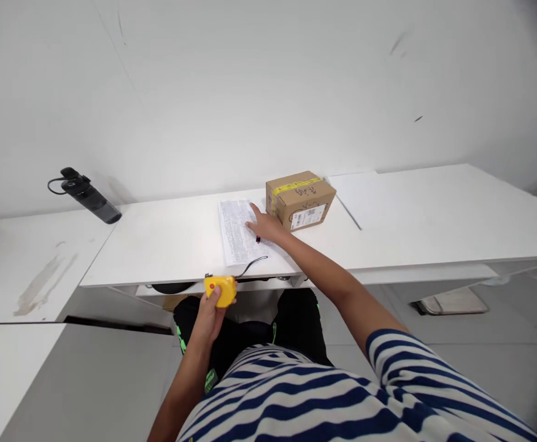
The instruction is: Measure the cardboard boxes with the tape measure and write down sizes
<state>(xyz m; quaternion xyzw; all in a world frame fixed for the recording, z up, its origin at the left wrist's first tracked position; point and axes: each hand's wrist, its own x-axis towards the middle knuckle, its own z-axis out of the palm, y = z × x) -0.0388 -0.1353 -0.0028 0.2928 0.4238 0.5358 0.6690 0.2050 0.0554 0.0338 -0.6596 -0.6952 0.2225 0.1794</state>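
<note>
Taking the paper (238, 236) as the dial's centre, the yellow tape measure (221, 291) sits between six and seven o'clock, off the surface (171, 239)'s near edge. The left hand (210, 313) pinches it, thumb in front near the red button, probably for a steady one-handed grip; its black strap (252, 264) trails towards two o'clock. The right hand (266, 226) is spread, thumb apart from forefinger, over the paper, perhaps to keep it flat; whether it presses down I cannot tell. Just beside it, at two o'clock, stands the taped carton (300, 199), its label turned nearward, perhaps for reading. A dark bottle (91, 196) leans at half past nine. Behind rises a scuffed white wall (250, 92).
</note>
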